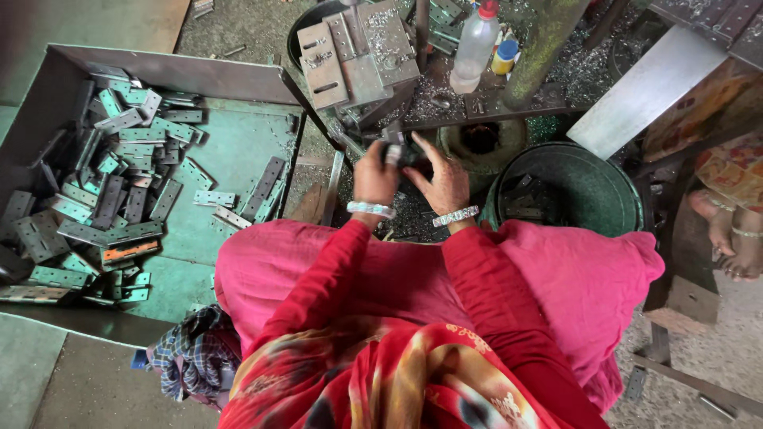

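My left hand (375,176) and my right hand (442,181) are raised together in front of a metal machine block (359,56), both gripping a small grey metal hinge piece (395,151) between them. The left fingers close around the piece from the left. My right fingers curl over it from the right, partly hiding it. Both wrists wear light bangles, and red sleeves run back to my lap, which is covered in pink cloth (556,270).
A large metal tray (238,151) on the left holds several flat grey hinge plates (103,191). A green bucket (592,187) with a few plates sits at right. A plastic squeeze bottle (474,44) stands behind the machine. Another person's feet (727,230) show at far right.
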